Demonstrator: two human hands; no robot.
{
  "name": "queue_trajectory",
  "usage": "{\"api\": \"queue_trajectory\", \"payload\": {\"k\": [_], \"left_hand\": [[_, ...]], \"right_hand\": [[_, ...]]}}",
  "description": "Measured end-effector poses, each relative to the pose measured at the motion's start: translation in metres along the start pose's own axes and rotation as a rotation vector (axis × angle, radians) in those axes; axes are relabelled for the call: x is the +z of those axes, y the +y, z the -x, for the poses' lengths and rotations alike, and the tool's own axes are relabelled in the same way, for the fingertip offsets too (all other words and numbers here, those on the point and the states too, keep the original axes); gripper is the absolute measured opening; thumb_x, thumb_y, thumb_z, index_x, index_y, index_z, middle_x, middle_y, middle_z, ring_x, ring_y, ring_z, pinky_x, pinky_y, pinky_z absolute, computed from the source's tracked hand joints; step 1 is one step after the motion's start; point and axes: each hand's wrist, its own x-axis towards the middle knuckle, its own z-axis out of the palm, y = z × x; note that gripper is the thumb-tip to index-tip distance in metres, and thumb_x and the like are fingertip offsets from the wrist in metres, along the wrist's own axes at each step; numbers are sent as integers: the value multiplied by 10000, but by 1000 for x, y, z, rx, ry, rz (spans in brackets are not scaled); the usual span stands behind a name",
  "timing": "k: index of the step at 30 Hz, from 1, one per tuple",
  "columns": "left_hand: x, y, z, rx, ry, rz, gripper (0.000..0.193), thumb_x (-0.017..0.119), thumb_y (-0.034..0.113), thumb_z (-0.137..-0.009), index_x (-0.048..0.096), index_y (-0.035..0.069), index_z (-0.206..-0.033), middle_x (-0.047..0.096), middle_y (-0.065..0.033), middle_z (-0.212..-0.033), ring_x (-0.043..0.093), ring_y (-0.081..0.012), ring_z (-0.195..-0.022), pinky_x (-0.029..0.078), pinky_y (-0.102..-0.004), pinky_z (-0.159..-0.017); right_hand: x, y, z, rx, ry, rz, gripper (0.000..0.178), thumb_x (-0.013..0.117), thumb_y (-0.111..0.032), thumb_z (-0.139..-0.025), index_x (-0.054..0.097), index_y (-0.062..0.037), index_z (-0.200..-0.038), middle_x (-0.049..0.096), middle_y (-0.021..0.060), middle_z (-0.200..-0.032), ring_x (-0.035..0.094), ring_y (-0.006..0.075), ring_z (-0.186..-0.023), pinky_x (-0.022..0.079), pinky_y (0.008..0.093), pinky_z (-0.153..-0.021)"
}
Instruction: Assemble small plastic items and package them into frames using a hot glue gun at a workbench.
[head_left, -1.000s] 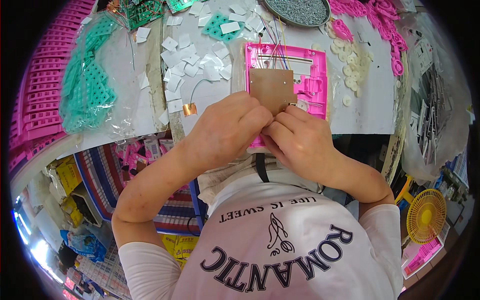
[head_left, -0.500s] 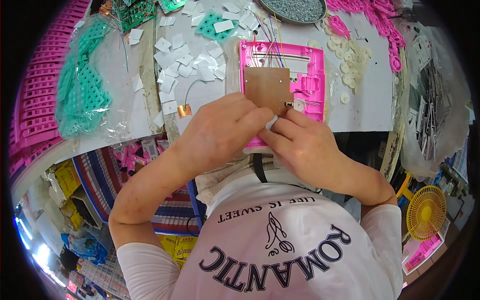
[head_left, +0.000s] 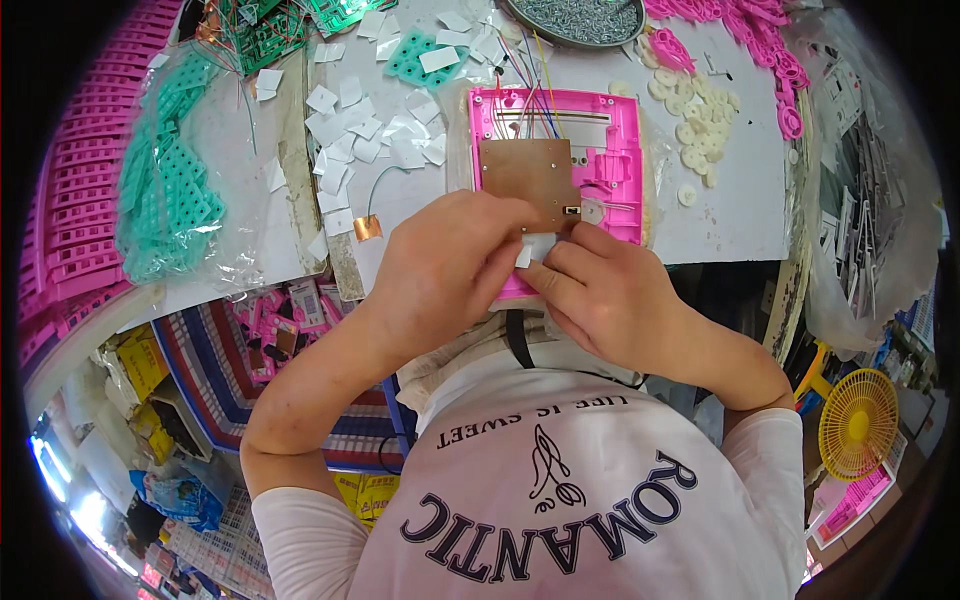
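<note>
A brown circuit board (head_left: pixel 525 180) lies, plain side up, over a pink plastic housing (head_left: pixel 625 130), with coloured wires rising from its far edge. My left hand (head_left: pixel 445 255) is at the board's near left corner, fingers curled and pressed together. What they grip, if anything, is hidden. My right hand (head_left: pixel 610 285) pinches a small white square pad (head_left: pixel 530 250) between thumb and fingers just below the board's near edge. Close to the right fingertips are a small switch (head_left: pixel 571 210) on the board and a whitish round part (head_left: pixel 592 212) in the housing.
Loose white pads (head_left: pixel 345 130) lie left of the housing, near a copper piece (head_left: pixel 368 228) with a wire. Teal rubber pads (head_left: pixel 170 190) sit in plastic at far left. A tray of screws (head_left: pixel 585 20) stands behind; cream discs (head_left: pixel 700 130) lie to the right.
My left hand's fingers have drawn slightly apart from my right hand's, and more of the white pad shows between them. The whole view has shifted a little.
</note>
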Motion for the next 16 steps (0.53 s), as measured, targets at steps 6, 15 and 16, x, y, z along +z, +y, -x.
{"api": "queue_trajectory", "payload": {"k": [6,15,16], "left_hand": [[-24,7,5,-168,191,-78,311,767,-7,-754,626,38,-1027,606,-85,-877,576,-236,-772,459,-351,-713],[-21,19,37,-457,66,231,90,718,67,-887,634,35,-880,665,-76,-970,616,-214,-873,487,-378,-789],[-19,11,27,-437,101,241,86,722,89,-900,650,41,-906,672,-83,-956,630,-216,-842,497,-391,-761]], "right_hand": [[2,-1,1,55,32,-35,445,756,-84,-703,685,-41,-1139,596,52,-897,587,263,-846,542,347,-716],[2,4,0,19,55,-101,474,747,-71,-693,681,-28,-1161,577,52,-854,566,250,-800,533,340,-709],[2,4,-1,18,54,-93,474,747,-71,-693,681,-28,-1161,577,52,-854,566,250,-800,533,340,-709]]}}
